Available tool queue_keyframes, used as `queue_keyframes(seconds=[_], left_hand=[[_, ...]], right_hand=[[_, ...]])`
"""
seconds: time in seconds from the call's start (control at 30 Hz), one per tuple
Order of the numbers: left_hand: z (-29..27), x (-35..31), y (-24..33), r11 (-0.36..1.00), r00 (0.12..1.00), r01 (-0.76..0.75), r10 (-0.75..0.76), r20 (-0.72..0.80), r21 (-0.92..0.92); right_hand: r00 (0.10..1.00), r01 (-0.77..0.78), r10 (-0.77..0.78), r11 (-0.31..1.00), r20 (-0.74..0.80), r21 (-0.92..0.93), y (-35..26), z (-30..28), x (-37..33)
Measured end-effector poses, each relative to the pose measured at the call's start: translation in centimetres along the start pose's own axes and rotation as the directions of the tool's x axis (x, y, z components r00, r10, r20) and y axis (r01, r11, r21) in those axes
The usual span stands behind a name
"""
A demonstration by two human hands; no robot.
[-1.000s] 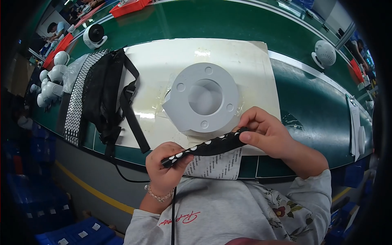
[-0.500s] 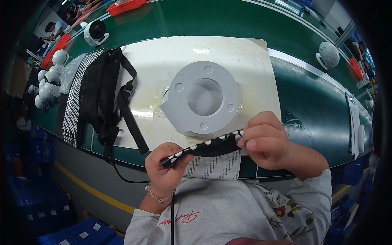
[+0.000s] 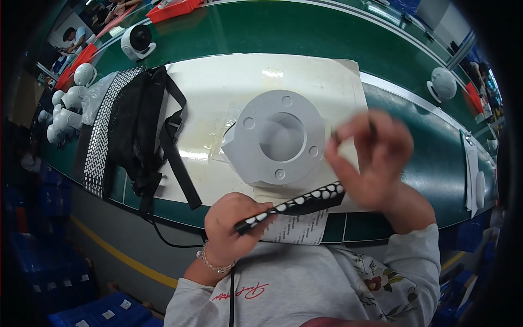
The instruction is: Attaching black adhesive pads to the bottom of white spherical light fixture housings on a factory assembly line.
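Observation:
My left hand (image 3: 234, 226) is closed around one end of a bent black sheet with white round spots (image 3: 297, 201), held just in front of the table edge. My right hand (image 3: 376, 158), smeared by motion, is raised off the sheet's other end. Its thumb and forefinger pinch a small dark round pad (image 3: 334, 134), blurred. Beyond the sheet, a light grey plastic ring-shaped base (image 3: 248, 155) lies on the pale board. Around its large central opening are several small round recesses, and one pointed corner juts left. Neither hand touches the base.
On the left lie a black strapped bag (image 3: 133, 125) and a perforated sheet (image 3: 103, 144). White fan-like units stand at far left, with a black-fronted one (image 3: 136, 41) behind and another (image 3: 442, 84) at right. A white printed sheet (image 3: 297, 229) hangs by the front edge. People sit farther off.
My right hand has left the black sheet and moved up and to the right, with the small dark pad in its fingertips. My left hand keeps hold of the sheet.

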State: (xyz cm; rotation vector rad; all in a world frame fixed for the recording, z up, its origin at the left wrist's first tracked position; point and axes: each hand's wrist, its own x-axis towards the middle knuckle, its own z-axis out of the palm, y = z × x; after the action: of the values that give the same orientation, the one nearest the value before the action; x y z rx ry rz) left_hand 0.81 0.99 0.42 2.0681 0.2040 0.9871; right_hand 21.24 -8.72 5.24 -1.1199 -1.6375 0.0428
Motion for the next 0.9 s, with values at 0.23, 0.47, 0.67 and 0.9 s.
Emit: queue_keyframes(seconds=[0.23, 0.47, 0.67, 0.9], left_hand=[[0.4, -0.1, -1.4, 0.981, 0.982, -0.185, 0.187, -0.031, 0.048], [0.7, -0.2, -2.4, 0.991, 0.992, -0.128, 0.128, 0.020, 0.044], [0.8, -0.2, -2.4, 0.993, 0.992, -0.118, 0.118, -0.053, -0.002], [0.3, 0.0, -2.4, 0.984, 0.988, -0.153, 0.150, 0.037, 0.088]], right_hand=[[0.985, -0.146, 0.162, 0.963, -0.054, 0.227, 3.7, 1.8, 4.3], [0.994, -0.087, 0.098, 0.981, -0.055, 0.175, 4.0, 1.9, 4.2], [0.986, 0.160, -0.144, 0.954, 0.081, -0.253, 3.3, 1.2, 3.8], [0.951, 0.284, -0.176, 0.824, 0.255, -0.490, 0.3, 0.8, 3.9]])
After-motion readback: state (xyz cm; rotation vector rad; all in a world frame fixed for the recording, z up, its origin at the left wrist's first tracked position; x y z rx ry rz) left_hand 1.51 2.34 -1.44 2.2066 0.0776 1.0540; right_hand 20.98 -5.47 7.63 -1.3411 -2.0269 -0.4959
